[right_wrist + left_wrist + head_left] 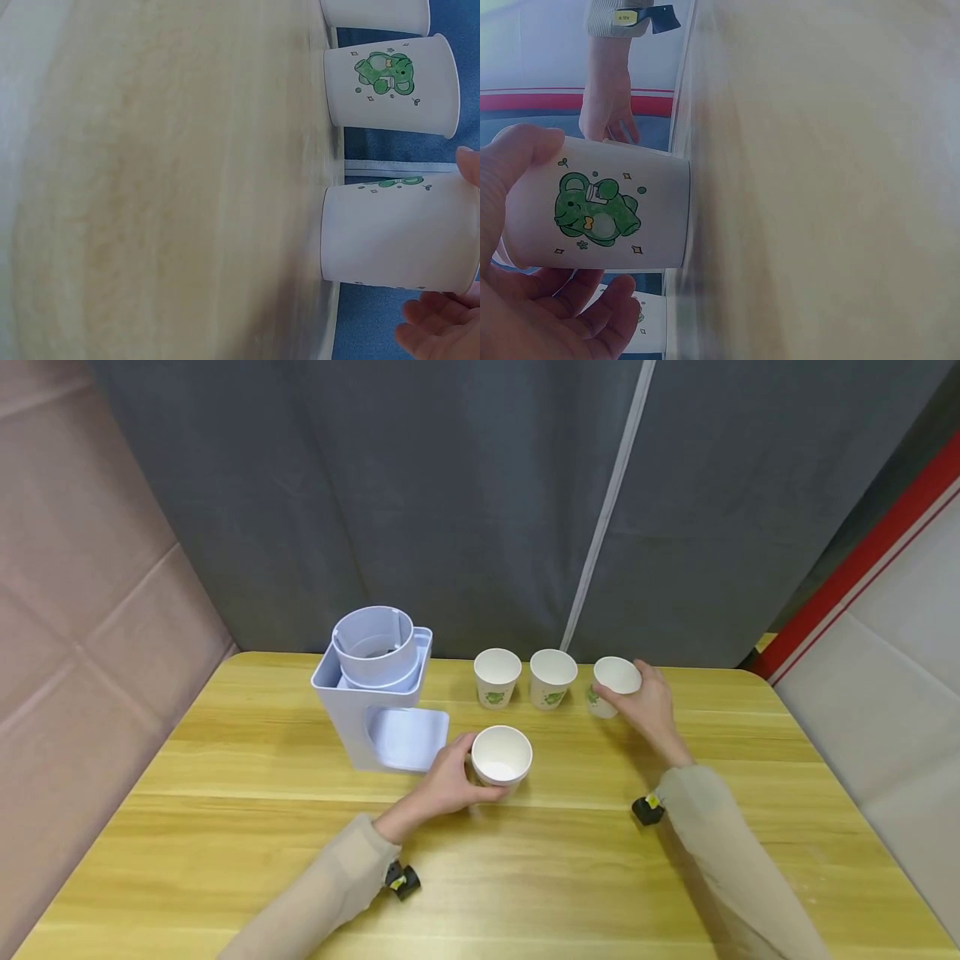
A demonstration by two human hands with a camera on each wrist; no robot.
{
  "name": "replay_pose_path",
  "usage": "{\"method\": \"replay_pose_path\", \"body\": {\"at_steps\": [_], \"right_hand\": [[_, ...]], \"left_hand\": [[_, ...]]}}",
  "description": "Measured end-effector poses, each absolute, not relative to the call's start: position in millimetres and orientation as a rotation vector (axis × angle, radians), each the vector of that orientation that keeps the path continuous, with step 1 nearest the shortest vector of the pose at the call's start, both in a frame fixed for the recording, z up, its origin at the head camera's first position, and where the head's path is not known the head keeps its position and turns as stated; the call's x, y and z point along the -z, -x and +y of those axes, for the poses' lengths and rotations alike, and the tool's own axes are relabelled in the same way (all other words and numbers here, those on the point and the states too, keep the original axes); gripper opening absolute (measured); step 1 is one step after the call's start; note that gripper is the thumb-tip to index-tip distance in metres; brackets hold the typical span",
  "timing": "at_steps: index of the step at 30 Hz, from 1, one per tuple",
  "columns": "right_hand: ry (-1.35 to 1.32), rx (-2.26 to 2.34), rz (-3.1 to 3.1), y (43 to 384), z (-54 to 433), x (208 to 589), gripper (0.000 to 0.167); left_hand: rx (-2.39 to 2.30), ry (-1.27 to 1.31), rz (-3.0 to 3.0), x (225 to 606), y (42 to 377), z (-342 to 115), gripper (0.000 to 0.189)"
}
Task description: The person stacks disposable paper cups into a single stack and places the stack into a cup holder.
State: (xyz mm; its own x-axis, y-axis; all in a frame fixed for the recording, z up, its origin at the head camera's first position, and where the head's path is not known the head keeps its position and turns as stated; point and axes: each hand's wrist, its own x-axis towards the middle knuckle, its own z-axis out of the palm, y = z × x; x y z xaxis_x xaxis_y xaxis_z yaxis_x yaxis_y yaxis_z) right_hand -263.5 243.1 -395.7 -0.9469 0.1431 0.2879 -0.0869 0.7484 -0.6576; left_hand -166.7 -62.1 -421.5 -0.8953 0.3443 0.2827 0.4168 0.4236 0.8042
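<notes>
One white, green-printed paper cup [501,753] gripped in the left hand [448,779] at near centre, right of a pale-blue plastic machine [339,722]; matching cup [617,676] at far right, gripped by the right hand [651,706]. Risks crumpling from over-squeezing, or toppling a neighbouring cup [553,678] with a sideways knock.

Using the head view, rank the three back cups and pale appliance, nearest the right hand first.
1. Right cup: in the right hand
2. Middle cup: left of that
3. Left cup: row's left end
4. Pale appliance: left of the row
</notes>
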Motion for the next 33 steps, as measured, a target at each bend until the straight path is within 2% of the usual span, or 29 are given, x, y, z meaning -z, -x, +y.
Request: {"method": "replay_pose_path", "body": {"at_steps": [21, 33], "right_hand": [[0.075, -1.089, -2.604, 258, 248, 398, 0.074], [-0.008, -1.079, -2.574, 230, 249, 388, 0.069]], "left_hand": [[1.510, 0.681, -2.594, 422, 166, -62, 0.071], [1.501, 0.678, -2.593, 422, 166, -62, 0.071]]}}
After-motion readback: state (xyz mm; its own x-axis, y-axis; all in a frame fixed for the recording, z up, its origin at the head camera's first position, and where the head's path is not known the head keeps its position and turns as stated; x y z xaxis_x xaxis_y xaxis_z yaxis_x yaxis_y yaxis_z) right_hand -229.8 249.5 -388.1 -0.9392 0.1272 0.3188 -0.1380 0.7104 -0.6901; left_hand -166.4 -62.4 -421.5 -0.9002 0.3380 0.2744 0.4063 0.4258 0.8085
